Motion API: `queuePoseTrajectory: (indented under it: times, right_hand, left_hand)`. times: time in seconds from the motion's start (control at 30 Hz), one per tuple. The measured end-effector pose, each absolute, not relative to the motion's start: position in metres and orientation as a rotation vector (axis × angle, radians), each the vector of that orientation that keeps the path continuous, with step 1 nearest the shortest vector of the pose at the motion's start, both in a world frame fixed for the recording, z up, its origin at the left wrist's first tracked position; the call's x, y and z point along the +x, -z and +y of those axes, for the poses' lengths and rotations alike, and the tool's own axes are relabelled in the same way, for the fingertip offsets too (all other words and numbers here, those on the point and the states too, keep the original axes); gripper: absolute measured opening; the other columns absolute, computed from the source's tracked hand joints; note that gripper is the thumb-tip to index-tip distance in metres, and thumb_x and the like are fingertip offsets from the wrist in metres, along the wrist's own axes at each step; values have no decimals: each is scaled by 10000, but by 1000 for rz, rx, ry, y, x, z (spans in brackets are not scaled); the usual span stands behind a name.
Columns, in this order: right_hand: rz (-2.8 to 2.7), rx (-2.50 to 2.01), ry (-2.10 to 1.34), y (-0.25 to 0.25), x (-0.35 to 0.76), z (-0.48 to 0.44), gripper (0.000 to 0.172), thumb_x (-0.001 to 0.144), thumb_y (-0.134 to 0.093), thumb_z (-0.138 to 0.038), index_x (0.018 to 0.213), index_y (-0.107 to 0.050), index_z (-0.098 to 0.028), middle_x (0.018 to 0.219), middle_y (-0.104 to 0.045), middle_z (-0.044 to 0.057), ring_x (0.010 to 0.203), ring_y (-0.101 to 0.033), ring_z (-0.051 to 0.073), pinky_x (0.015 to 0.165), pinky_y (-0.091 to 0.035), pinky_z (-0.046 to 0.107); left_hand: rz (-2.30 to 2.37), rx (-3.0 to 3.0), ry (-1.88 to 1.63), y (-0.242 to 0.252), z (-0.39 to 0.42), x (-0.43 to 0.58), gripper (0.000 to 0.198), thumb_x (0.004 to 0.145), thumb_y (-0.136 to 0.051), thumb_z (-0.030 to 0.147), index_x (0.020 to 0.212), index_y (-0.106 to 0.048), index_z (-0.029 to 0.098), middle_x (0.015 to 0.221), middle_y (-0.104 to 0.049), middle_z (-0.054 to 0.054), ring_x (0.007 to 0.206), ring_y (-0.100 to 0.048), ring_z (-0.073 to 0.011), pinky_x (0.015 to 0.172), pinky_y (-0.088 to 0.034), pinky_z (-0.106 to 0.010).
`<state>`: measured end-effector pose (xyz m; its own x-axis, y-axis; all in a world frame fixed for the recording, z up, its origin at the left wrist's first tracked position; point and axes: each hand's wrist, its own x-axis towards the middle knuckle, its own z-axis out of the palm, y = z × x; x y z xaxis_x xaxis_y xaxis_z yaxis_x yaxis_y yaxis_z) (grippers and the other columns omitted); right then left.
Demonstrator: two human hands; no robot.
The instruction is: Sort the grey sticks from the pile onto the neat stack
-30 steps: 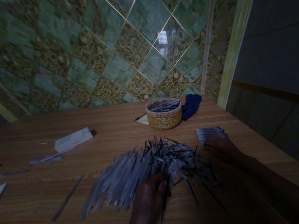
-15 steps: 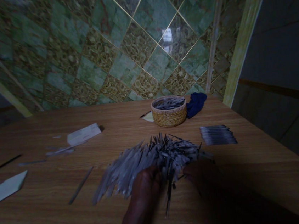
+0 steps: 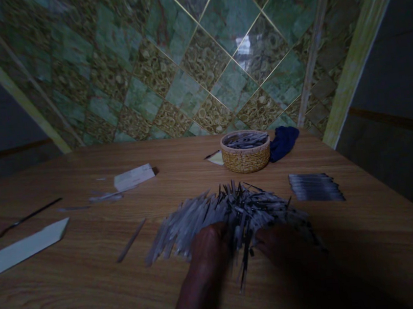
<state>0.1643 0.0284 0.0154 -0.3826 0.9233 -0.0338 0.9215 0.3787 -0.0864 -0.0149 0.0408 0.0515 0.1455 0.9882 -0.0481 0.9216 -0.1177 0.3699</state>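
A large heap of thin, clear-and-black plastic sticks [image 3: 188, 225], pen-like in shape, lies fanned out on the wooden table [image 3: 96, 303]. At its near edge my left hand [image 3: 210, 245] is closed, with fingers curled against the sticks; what it pinches is hidden. My right hand [image 3: 275, 243] is deep in shadow at the heap's near right side. Its fingers look bent together by the dark ends, and I cannot make out what they hold. Between both hands several dark sticks [image 3: 244, 263] point toward me.
Behind the heap stands a woven basket [image 3: 247, 160] of similar sticks, beside a dark blue cloth [image 3: 284, 142]. A neat row of sticks [image 3: 315, 187] lies right. Leftward are a white box [image 3: 134, 177], a pale flat strip [image 3: 24, 250], a black stick [image 3: 32, 215] and a lone stick [image 3: 131, 241].
The whole scene has shifted right in view as the camera turned left. Both hands stay at the heap's near edge, and the heap looks much the same.
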Motion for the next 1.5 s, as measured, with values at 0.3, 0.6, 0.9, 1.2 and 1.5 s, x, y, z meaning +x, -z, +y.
queuePoseTrajectory:
  times: [0.3, 0.6, 0.9, 1.2, 1.5]
  right_hand:
    - [-2532, -1831, -199, -20, 153, 30, 290, 831, -409, -295, 855, -660, -153, 842, -693, 144, 751, -651, 257, 622, -465, 316]
    - [-2507, -1880, -235, -23, 154, 27, 234, 772, -450, -233, 853, -653, -148, 846, -685, 152, 725, -647, 243, 592, -448, 287]
    - [-2336, -1963, -357, -22, 171, 31, 227, 705, -494, -242, 864, -643, -178, 856, -680, 111, 777, -618, 216, 623, -383, 269]
    - [-2145, -1719, -625, -10, 184, 37, 152, 645, -508, -179, 765, -602, -186, 632, -593, -10, 555, -491, 105, 485, -275, 190]
    - [-1823, -1528, -995, -1, 185, 40, 94, 551, -481, -140, 629, -510, -182, 504, -494, -49, 475, -443, 89, 436, -272, 184]
  left_hand:
    - [1845, 2391, -310, -31, 36, 15, 199, 811, -445, 214, 816, -641, 179, 882, -614, -104, 801, -580, -228, 635, -386, -281]
    - [2008, 2425, -280, -27, 46, 31, 209, 780, -470, 186, 845, -663, 140, 934, -603, -132, 922, -531, -268, 722, -404, -324]
    - [2021, 2395, -283, -27, 46, 34, 206, 722, -492, 160, 834, -661, 124, 941, -609, -138, 936, -532, -276, 743, -400, -330]
    - [1971, 2325, -437, -37, 46, 17, 96, 706, -508, 200, 726, -593, 160, 850, -593, -98, 854, -549, -237, 704, -369, -294]
    - [1535, 1419, -1063, -36, 46, 6, 127, 623, -552, 187, 516, -483, 192, 479, -438, 40, 486, -431, -127, 480, -283, -236]
